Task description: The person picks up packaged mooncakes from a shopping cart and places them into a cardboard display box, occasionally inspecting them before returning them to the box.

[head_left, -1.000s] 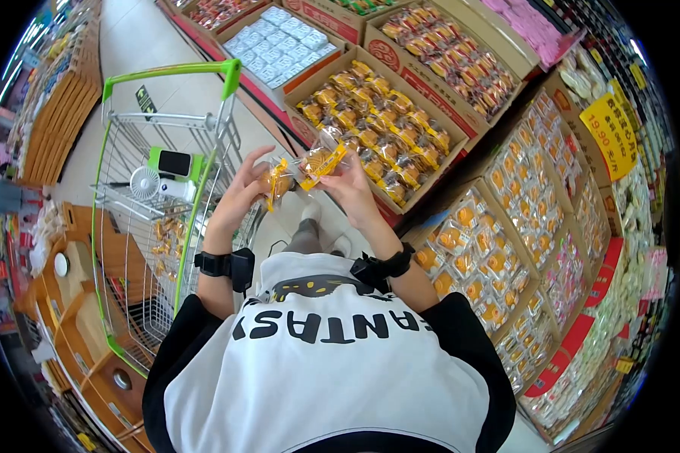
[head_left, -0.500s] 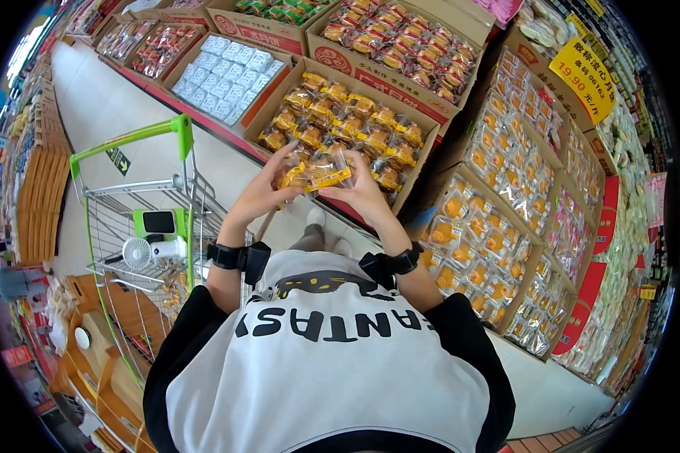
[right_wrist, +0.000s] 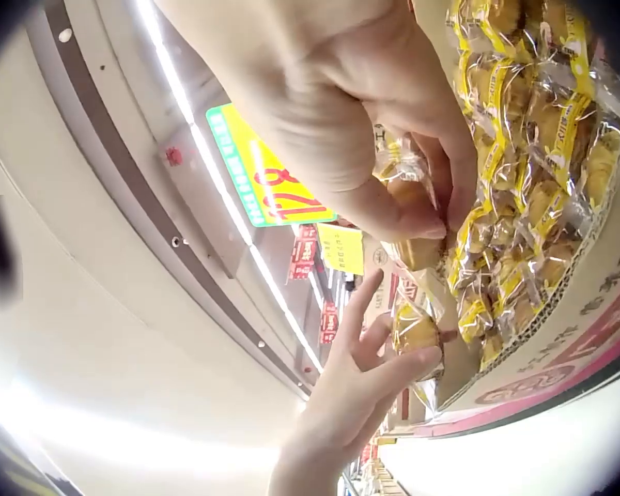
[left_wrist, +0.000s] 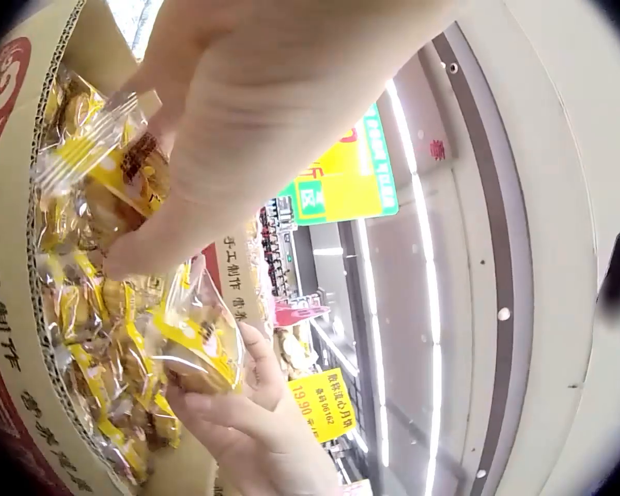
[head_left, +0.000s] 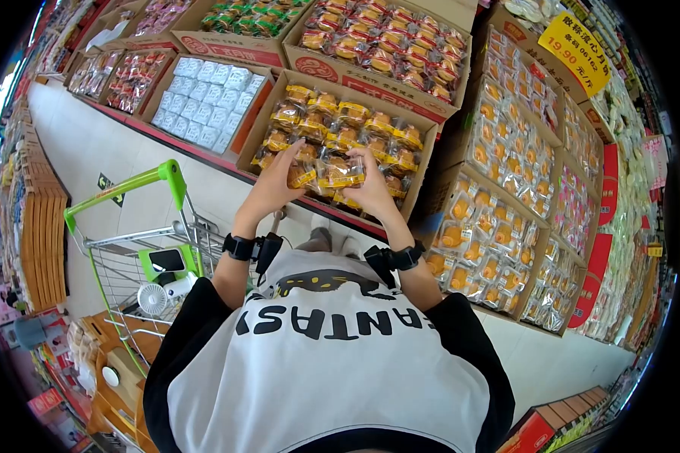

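My left hand (head_left: 273,183) pinches a mooncake in a clear wrapper with a yellow band (head_left: 302,177), over the near edge of a carton of the same cakes. In the left wrist view its thumb and fingers grip that wrapped cake (left_wrist: 134,181). My right hand (head_left: 373,190) holds a second wrapped mooncake (head_left: 337,174) beside the first. The right wrist view shows thumb and fingertips curled on this cake (right_wrist: 411,196), with the left hand (right_wrist: 357,398) and its cake (right_wrist: 415,331) beyond.
The cardboard carton (head_left: 419,170) of yellow-banded cakes stands in front of me. White packets (head_left: 204,102) lie left of it, red-banded cakes (head_left: 378,38) behind. Boxes of packaged cakes (head_left: 468,234) are at right. A shopping cart (head_left: 128,257) with a small white fan (head_left: 153,298) stands at left.
Both hands, each holding a mooncake, have moved forward from above the aisle to over the carton's near side. The view has turned, and the cart now appears lower.
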The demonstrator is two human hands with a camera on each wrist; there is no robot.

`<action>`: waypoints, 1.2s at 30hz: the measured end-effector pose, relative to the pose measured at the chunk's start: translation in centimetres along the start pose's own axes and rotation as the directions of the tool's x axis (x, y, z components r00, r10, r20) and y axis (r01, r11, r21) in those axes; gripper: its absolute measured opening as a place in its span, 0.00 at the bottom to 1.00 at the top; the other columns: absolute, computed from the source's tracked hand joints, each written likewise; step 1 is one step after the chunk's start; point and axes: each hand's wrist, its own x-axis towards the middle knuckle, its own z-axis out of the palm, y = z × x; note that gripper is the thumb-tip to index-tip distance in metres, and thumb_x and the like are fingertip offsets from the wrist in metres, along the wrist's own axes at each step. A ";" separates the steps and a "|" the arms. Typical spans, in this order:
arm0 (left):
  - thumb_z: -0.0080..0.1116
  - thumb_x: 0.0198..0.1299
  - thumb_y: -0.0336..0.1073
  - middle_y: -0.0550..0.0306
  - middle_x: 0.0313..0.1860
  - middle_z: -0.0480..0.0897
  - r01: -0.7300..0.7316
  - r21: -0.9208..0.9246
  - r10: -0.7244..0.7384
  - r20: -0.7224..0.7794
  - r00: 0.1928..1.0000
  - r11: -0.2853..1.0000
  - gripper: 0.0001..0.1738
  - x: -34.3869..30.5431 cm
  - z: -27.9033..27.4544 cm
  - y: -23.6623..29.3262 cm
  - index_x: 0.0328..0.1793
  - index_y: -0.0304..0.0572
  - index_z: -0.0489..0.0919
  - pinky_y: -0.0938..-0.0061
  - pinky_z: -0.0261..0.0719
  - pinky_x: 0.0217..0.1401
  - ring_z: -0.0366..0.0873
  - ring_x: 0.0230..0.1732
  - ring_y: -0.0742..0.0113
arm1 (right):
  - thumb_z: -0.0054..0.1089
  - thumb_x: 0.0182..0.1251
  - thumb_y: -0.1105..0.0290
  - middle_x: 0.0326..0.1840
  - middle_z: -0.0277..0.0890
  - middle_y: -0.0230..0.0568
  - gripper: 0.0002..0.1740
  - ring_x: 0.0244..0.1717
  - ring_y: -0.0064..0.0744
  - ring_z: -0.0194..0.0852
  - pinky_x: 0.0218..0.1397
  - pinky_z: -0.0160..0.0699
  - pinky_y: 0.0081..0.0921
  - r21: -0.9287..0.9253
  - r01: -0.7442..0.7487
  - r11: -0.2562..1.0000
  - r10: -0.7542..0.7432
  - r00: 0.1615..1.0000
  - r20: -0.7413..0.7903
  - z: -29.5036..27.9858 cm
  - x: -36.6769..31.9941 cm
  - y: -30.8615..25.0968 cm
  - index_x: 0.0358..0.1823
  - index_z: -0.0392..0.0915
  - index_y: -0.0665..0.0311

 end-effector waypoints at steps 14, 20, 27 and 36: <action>0.55 0.36 0.21 0.58 0.46 0.73 -0.252 0.683 0.334 0.012 0.942 0.686 0.31 6.4 1.4 -5.8 0.53 0.46 0.69 0.48 0.53 0.59 0.64 0.54 0.57 | 0.65 0.39 0.77 0.39 0.60 0.45 0.25 0.44 0.45 0.64 0.47 0.66 0.34 -0.352 -0.150 0.924 0.089 0.979 -0.183 0.9 1.9 3.0 0.39 0.62 0.64; 0.68 0.29 0.30 0.59 0.47 0.71 -0.293 0.730 0.298 0.127 0.946 0.618 0.37 7.5 2.4 -6.1 0.53 0.48 0.69 0.42 0.49 0.62 0.63 0.55 0.58 | 0.70 0.38 0.70 0.42 0.63 0.44 0.26 0.48 0.44 0.61 0.51 0.64 0.34 -0.534 -0.175 0.827 0.075 0.976 -0.202 1.8 2.6 3.3 0.39 0.64 0.63; 0.72 0.24 0.34 0.53 0.47 0.67 -0.262 0.751 0.294 0.095 0.951 0.606 0.42 7.7 3.0 -7.4 0.54 0.49 0.70 0.40 0.50 0.62 0.61 0.56 0.55 | 0.71 0.39 0.66 0.46 0.63 0.42 0.27 0.52 0.44 0.56 0.55 0.59 0.37 -0.681 -0.095 0.726 -0.033 0.984 -0.173 3.1 3.7 4.4 0.42 0.69 0.64; 0.68 0.30 0.31 0.53 0.48 0.66 -0.209 0.757 0.329 -0.009 0.944 0.619 0.34 6.7 2.1 -7.4 0.52 0.49 0.73 0.56 0.57 0.54 0.62 0.52 0.54 | 0.69 0.40 0.69 0.46 0.62 0.41 0.29 0.52 0.44 0.54 0.54 0.57 0.40 -0.792 0.031 0.609 -0.208 0.971 -0.121 4.0 3.4 4.7 0.48 0.70 0.65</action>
